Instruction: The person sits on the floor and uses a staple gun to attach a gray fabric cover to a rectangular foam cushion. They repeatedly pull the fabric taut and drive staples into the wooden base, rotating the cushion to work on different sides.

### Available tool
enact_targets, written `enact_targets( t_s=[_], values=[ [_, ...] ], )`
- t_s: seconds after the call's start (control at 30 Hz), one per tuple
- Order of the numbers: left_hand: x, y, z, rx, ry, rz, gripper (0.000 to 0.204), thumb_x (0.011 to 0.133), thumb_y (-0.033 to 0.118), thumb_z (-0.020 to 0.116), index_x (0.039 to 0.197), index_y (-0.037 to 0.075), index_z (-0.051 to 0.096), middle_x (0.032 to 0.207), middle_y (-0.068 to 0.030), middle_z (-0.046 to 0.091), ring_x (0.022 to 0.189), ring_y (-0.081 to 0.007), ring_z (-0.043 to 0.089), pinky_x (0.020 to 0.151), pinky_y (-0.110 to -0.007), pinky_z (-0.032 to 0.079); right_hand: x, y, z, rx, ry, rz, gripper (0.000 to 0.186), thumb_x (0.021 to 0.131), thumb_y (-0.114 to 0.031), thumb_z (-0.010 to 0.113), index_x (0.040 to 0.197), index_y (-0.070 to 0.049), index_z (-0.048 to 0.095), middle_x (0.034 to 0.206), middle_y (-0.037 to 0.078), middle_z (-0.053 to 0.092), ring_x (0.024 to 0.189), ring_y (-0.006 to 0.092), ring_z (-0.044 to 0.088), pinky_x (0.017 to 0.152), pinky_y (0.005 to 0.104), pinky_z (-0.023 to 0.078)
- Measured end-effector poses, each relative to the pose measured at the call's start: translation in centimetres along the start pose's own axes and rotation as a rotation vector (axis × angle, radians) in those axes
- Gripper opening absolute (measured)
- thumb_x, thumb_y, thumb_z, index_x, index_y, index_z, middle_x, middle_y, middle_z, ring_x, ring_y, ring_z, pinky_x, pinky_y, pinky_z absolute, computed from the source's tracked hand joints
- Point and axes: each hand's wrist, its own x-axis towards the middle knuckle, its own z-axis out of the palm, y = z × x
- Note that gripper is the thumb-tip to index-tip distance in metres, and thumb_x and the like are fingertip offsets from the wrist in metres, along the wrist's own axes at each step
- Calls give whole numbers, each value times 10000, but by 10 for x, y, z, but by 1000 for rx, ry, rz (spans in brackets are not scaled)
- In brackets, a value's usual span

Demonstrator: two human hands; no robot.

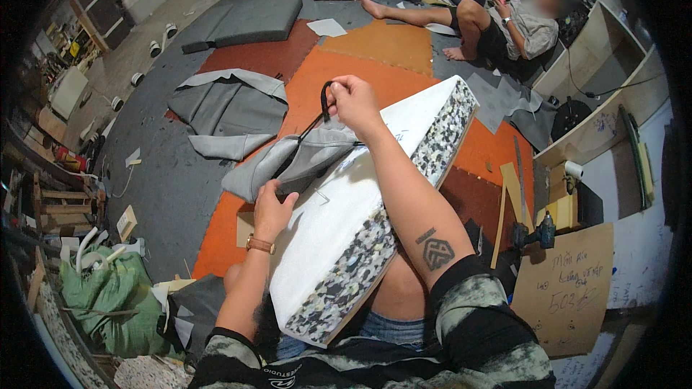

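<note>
From the head view, I see that my right hand (pixel 352 106) is pinching a thin black cord (pixel 324 101), raised above the light-grey soft fabric piece (pixel 252 179), and the cord runs down to this fabric. My left hand (pixel 271 210) is at the near edge of the fabric, its thumb standing apart from the fingers; whether it grips the cloth, I cannot tell. The fabric lies partly on the long white-topped foam block (pixel 328 241) with black-and-white speckled sides, which rests across the lap. In my judgement, the left hand should hold the fabric flat and steady, while the right draws the cord gently and evenly, because a sudden pull could wrinkle the cloth or twist the cord.
</note>
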Motion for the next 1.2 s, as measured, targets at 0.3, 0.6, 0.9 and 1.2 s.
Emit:
enact_targets(
  t_s=[0.3,0.6,0.9,1.2],
  values=[
    [78,4,23,-46,189,-100,878,853,443,852,1424,-82,440,1344,-338,640,1238,-503,629,1054,-503,504,4,-13,-8,813,-132,102,180,1099,-224,571,1175,-76,640,924,10,692,751,114,652,609,281,514],
    [170,46,5,-49,318,126,265,913,255,747,949,-3,697,929,-275,736,919,-460,725,820,-532,547,1,-30,-36,1001,42,22,146,1076,-208,550,1124,-84,611,792,-21,529,677,93,523,601,286,523],
    [126,13,7,-256,428,261,227,1020,203,643,962,-9,695,838,-231,682,775,-390,653,722,-450,498,3,-32,-42,977,-36,43,160,1069,-229,539,1049,-81,597,850,16,587,708,151,568,668,321,514],
    [21,-65,9,58,-347,-132,321,977,309,676,1073,20,779,1077,-255,750,956,-403,725,837,-445,554,-22,-33,-8,180,-807,16,192,1019,-233,703,1112,-75,758,952,-11,761,805,68,626,704,249,509]
  ],
)
